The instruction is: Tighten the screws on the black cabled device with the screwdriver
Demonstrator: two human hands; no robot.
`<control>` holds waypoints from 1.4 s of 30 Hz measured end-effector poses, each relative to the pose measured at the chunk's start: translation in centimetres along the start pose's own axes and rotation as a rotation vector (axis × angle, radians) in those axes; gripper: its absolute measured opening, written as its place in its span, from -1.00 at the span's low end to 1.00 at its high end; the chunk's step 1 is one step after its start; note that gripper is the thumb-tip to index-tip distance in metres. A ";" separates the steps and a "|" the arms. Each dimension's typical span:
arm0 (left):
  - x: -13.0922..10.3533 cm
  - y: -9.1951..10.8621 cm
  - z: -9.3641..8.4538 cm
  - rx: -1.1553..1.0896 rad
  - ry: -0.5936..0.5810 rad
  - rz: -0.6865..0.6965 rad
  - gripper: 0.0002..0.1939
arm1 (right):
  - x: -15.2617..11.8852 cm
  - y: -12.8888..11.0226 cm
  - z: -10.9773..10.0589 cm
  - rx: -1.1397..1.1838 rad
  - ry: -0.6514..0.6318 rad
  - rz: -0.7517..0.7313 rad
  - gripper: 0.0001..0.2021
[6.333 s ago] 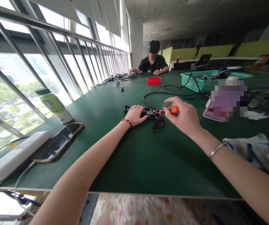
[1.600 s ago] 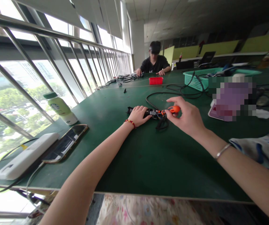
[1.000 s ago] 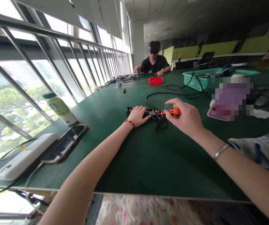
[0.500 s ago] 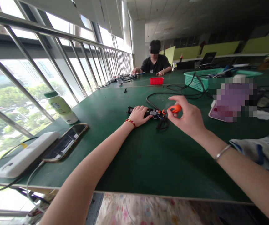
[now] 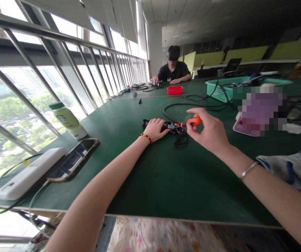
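Note:
On the green table lies a black device (image 5: pixel 170 127) with exposed wires at its right end. My left hand (image 5: pixel 155 130) is wrapped over its left part and presses it on the tabletop. An orange-handled screwdriver (image 5: pixel 194 121) is gripped between the thumb and fingers of my right hand (image 5: pixel 207 128), its shaft pointing left towards the wired end. Whether its tip touches the device is too small to tell. Below the wired end, a dark loop of cable (image 5: pixel 182 139) rests on the table.
A person (image 5: pixel 174 70) sits across the table (image 5: pixel 150 189). Beyond the device is a red basket (image 5: pixel 175 90); a green basket (image 5: pixel 220 91) with cables stands right. A bottle (image 5: pixel 68 120), phone (image 5: pixel 74 159) and power strip (image 5: pixel 29 173) are left, a cloth (image 5: pixel 292 169) right.
The orange handle has turned slightly in my right hand, whose fingers have shifted a little. My left hand is unmoved. Across the table, the person's hands have moved slightly.

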State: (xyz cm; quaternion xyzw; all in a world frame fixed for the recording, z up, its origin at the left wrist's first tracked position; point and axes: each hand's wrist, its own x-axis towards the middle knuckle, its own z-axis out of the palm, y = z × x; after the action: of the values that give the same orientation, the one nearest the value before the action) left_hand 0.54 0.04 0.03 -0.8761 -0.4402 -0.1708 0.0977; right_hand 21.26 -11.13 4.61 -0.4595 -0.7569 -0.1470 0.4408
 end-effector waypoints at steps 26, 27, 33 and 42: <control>-0.5 -0.7 -3.5 0.097 -0.195 0.084 -0.63 | -2.2 -5.9 1.8 0.110 -0.763 -0.479 -0.85; -0.8 -0.9 -4.0 0.109 -0.239 0.071 -0.63 | -2.2 -6.0 1.9 0.119 -0.761 -0.478 -0.84; -4.4 -3.0 -6.2 0.053 -0.305 -0.165 -0.57 | -2.1 -5.4 1.9 0.172 -0.779 -0.420 -0.81; -7.1 -9.2 -7.0 0.229 -0.205 -0.774 -0.56 | -2.0 -4.9 1.9 0.200 -0.814 -0.374 -0.83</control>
State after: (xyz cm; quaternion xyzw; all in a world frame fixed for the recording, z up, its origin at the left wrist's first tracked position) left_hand -12.31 -2.01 3.96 -0.6419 -0.7606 -0.0569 0.0788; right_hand 16.60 -13.70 2.85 -0.2906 -0.9488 0.0424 0.1160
